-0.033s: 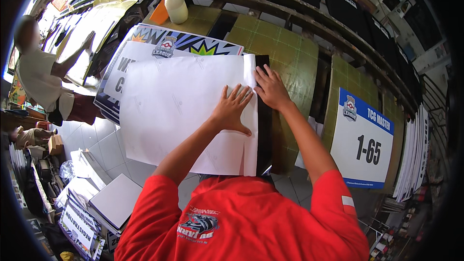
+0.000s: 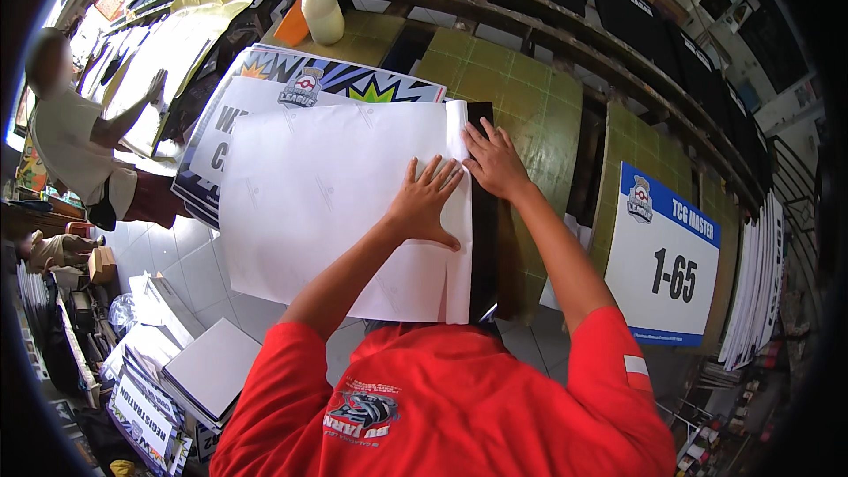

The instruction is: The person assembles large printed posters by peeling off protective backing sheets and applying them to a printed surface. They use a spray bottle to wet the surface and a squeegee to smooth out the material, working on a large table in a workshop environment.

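A large white sheet (image 2: 291,203) with faint marks lies before me. Along its right side runs a narrow, folded-back white strip (image 2: 457,291), and a black panel (image 2: 481,256) shows from under that edge. My left hand (image 2: 428,205) rests flat on the sheet beside the strip, fingers spread and thumb out to the right. Across the strip's upper part and the black panel lies my right hand (image 2: 496,161), its fingers stretched out and pressing down. Below the sheet, printed signboards (image 2: 353,79) with a starburst pattern stick out at the far left.
A spray bottle (image 2: 321,11) with a green head stands beyond the signboards. To the right, a blue-and-white sign (image 2: 664,261) leans on a green cutting mat (image 2: 649,146). Another person (image 2: 79,141) stands at the left. Stacked boards (image 2: 212,367) sit low on the left.
My hands and the sheet keep their places. At the left, the other person's forearm and hand have shifted slightly.
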A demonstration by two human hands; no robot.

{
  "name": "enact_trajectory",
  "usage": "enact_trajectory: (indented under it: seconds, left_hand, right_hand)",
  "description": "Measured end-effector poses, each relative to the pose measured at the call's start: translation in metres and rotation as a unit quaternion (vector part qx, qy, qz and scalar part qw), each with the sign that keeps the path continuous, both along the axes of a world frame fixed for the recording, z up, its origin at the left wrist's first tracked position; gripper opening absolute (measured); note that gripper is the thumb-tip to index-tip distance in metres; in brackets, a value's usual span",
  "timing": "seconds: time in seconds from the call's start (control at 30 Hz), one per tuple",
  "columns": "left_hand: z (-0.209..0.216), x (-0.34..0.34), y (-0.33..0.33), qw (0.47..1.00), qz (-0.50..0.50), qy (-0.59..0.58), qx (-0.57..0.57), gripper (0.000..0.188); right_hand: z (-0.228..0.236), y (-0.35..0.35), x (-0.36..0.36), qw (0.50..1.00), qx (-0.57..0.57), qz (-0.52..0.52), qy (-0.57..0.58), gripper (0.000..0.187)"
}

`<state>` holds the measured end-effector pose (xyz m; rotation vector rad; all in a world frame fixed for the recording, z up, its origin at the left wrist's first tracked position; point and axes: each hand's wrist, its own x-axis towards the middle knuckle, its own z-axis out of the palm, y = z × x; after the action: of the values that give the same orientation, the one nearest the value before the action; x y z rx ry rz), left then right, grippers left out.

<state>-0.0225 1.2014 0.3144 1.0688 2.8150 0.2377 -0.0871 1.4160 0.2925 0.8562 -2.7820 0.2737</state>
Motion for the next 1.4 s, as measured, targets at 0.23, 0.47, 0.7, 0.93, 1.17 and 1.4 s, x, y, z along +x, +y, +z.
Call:
enact_trajectory:
  seconds: [0.23, 0.47, 0.7, 0.93, 1.17, 1.4]
  left_hand:
    - [0.001, 0.000, -0.002, 1.000, 0.000, -0.008, 0.028, 0.136]
    - [0.001, -0.001, -0.002, 0.999, -0.002, -0.024, 0.044, 0.135]
    - [0.004, -0.001, -0.001, 1.000, 0.000, -0.027, 0.011, 0.136]
    - [0.002, -0.001, 0.000, 1.000, 0.002, -0.021, 0.014, 0.136]
    - [-0.004, -0.001, 0.000, 1.000, -0.001, -0.004, 0.018, 0.136]
    - [-0.015, -0.001, 0.000, 0.999, -0.007, 0.028, 0.032, 0.133]
  right_hand:
    - [-0.008, 0.011, -0.042, 0.997, 0.003, -0.029, -0.073, 0.049]
    - [-0.014, 0.017, -0.069, 0.991, 0.020, -0.080, -0.109, 0.047]
    - [-0.011, 0.007, -0.072, 0.990, 0.079, -0.099, -0.068, 0.054]
    - [-0.011, 0.011, -0.055, 0.992, 0.110, -0.067, -0.005, 0.068]
    - [0.001, 0.013, -0.006, 0.994, 0.093, -0.050, -0.027, 0.078]
    - [0.007, 0.010, 0.047, 0.993, 0.058, -0.059, -0.078, 0.083]
